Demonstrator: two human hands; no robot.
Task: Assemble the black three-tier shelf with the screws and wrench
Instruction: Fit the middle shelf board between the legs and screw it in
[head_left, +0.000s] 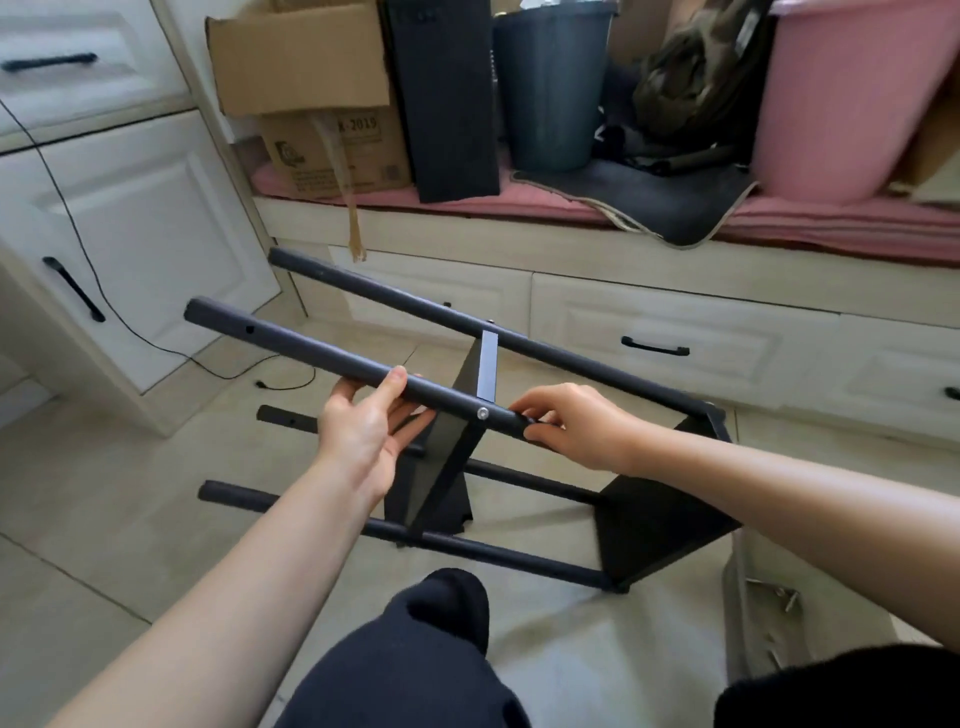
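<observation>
The black shelf frame lies on its side on the tiled floor. Its near upper pole (291, 343) runs from upper left to the middle, with a silver screw (483, 413) fixing the middle shelf board (447, 467) to it. My left hand (363, 431) grips this pole from below, thumb on top, left of the screw. My right hand (576, 421) pinches a small dark wrench (530, 418) against the pole just right of the screw. A second shelf board (660, 525) sits at the frame's right end. Loose screws (779, 597) lie on the floor at right.
A white cabinet (119, 249) stands at left with a black cable (156, 343) trailing across the floor. A window bench behind holds a cardboard box (332, 150), a grey bin (550, 88) and a pink tub (841, 98). My knee (415, 665) is at the bottom.
</observation>
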